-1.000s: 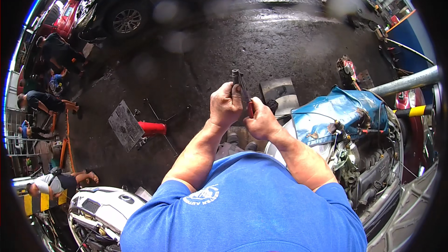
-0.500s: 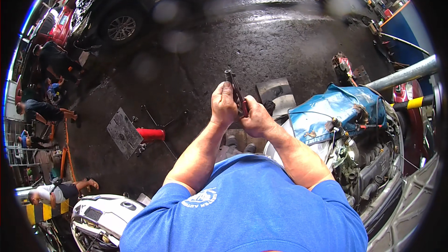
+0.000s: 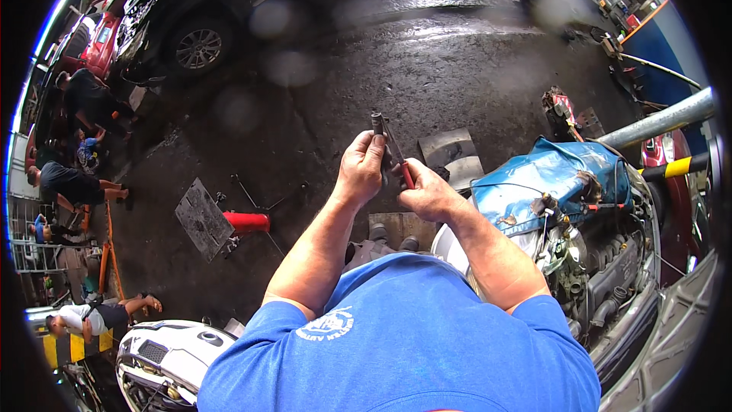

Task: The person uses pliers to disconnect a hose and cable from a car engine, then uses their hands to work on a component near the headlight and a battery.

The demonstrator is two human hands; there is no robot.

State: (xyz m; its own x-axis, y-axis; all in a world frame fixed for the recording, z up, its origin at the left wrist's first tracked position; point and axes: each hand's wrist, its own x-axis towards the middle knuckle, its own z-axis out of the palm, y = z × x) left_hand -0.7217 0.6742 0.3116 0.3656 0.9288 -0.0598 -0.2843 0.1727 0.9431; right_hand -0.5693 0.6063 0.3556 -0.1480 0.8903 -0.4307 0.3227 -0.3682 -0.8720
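Note:
Out in front of my chest, my left hand (image 3: 359,168) is closed round a dark metal cylinder (image 3: 377,123) that looks like a socket; its end sticks up past my thumb. Close beside it, my right hand (image 3: 431,197) grips a red-handled tool (image 3: 408,175). The tool's slim dark shaft slants up and left toward the cylinder. I cannot tell whether the two touch, and my fingers hide the lower parts of both.
On my right is an exposed car engine (image 3: 606,278) with a blue cover (image 3: 545,183) over the fender. A red stand (image 3: 248,222) and a metal plate (image 3: 204,217) are on the dark floor at left. Several people are along the far left, and a dark car (image 3: 200,46) stands ahead.
My hands have drawn slightly apart, the left shifting left and the right a little right. More of the red handle shows now, and the cylinder's top sits slightly further right.

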